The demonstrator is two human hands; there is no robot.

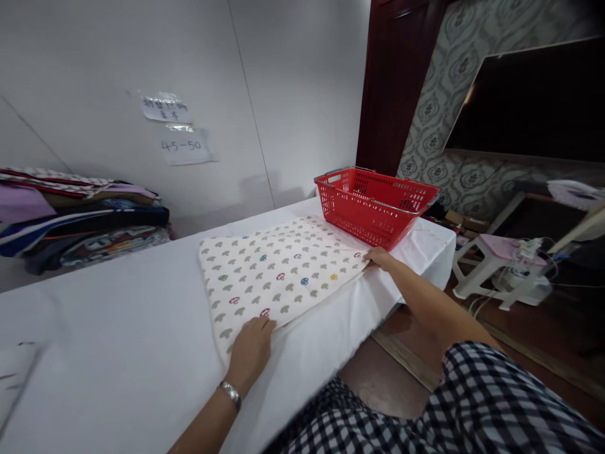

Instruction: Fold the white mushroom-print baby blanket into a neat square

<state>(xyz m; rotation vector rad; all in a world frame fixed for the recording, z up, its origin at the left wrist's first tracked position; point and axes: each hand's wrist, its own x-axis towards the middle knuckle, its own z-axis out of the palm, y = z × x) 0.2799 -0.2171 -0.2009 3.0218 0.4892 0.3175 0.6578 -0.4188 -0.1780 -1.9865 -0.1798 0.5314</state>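
Note:
A cream cloth printed with grey mushroom shapes and a few coloured ones lies spread on the white-covered table. It looks layered along its near edge. My left hand, with a metal bracelet at the wrist, has its fingers closed on that near edge towards the left corner. At the right corner, my right hand pinches the cloth between thumb and fingers. Just beyond the right hand stands a red plastic basket with metal handles.
Folded clothes are stacked at the far left. Two paper notes are taped to the grey wall. To the right, a white and pink stool stands on the floor below a dark screen. Part of a white sheet shows at the left edge.

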